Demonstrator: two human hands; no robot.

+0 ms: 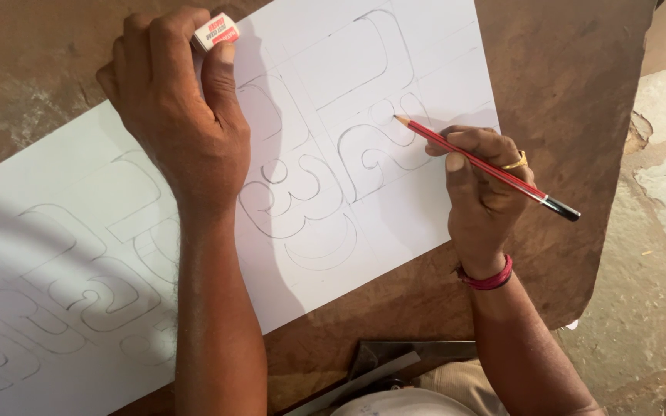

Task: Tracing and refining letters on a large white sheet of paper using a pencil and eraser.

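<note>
While pinning the white drawing sheet (395, 62) flat against the brown board (564, 69), left hand (175, 115) closed around a small white-and-red eraser (216, 31), pinched between thumb and forefinger just above the sheet's upper edge. Right hand (483, 181) wrapped in a writing grip on a red pencil (487, 168), gold ring showing, red thread bracelet (489, 277) at the wrist. Pencil tip resting on the sheet, right on the curved outline of the rounded letterform (383, 150) at the sheet's right half. Looks like outline tracing: best kept light, tip angled low, wrist gliding round the curve rather than jabbing. Heel of the left hand down on the sheet, good, stops any slipping. Eraser within easy reach for a wobble. Below the sheet's lower edge, a metal set square (383, 366) lying idle on the board.
</note>
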